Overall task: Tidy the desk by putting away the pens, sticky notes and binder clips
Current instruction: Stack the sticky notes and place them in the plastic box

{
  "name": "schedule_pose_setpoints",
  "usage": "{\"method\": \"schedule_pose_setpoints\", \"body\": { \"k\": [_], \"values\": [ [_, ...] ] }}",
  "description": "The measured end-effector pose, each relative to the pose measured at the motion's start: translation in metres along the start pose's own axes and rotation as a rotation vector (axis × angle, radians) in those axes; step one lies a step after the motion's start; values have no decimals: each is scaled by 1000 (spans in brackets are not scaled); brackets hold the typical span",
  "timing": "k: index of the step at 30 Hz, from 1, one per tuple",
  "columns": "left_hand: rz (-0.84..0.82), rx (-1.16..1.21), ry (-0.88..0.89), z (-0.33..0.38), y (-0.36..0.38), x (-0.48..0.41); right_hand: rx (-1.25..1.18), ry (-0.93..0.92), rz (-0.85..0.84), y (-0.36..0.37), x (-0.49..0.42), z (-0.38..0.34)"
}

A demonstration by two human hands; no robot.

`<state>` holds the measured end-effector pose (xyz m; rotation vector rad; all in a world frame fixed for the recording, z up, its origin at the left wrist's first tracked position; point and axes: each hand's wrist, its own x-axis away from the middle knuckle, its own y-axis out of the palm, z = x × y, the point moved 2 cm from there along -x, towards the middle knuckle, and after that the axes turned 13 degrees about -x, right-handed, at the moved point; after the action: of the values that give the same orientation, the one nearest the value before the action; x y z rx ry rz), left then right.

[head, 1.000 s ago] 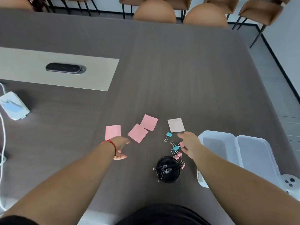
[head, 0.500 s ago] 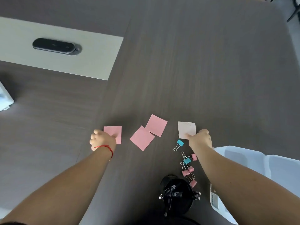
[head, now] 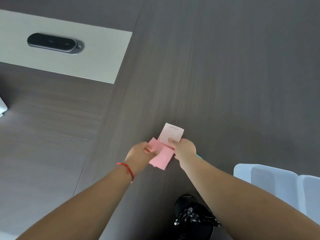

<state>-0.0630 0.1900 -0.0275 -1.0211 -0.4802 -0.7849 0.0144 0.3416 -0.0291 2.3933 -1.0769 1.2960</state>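
Sticky notes: left hand (head: 140, 154) pinches pink notes (head: 161, 157), right hand (head: 184, 148) pinches pale note (head: 171, 134). Both meet mid-desk (head: 225, 84). Pen cup (head: 194, 217) near.

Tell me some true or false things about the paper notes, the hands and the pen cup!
1. Both hands are holding sticky notes. True: the left hand pinches the pink notes and the right hand pinches the pale note.
2. The pale note is blank. False: faint writing runs along its top edge, too small to read.
3. The pen cup is white. False: it is black, and it sits near the bottom of the picture with pens in it.
4. A red string is on the left wrist. True.
5. The notes are already inside the white bin. False: they are in the hands above the table, left of the bin.
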Motion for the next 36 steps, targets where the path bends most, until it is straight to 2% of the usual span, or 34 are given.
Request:
{"method": "schedule_pose_setpoints", "body": {
  "k": [2, 4, 6, 8, 13, 16, 21, 26, 30, 36],
  "values": [
    [206, -320, -32, 1, 12, -1, 212, -106, 45, 7, -4, -1],
    [326, -445, -60, 6, 19, 4, 366, -166, 138, 12, -5, 1],
    [360, -442, -100, 10, 24, 6, 497, -183, 269, 16, -5, 4],
    [371, -491, -141, 11, 24, 3, 497, -144, 336, 19, -5, 4],
    [373, -648, -182, 9, 14, -7, 432, -21, 325, 20, -18, 1],
    [314, -579, -221, 10, 11, -8, 395, -15, 274, 14, -23, 1],
    [228, -280, -184, 7, 14, 3, 242, -140, 167, -12, -6, 0],
    [194, -93, -123, 10, 10, 27, -50, -282, 205, -76, 43, -12],
    [192, -12, -40, 35, -6, 49, -290, -442, 274, -163, 92, -17],
    [79, 220, 244, 143, 11, 102, -320, -349, 449, -285, 138, 39]
  ]
}}
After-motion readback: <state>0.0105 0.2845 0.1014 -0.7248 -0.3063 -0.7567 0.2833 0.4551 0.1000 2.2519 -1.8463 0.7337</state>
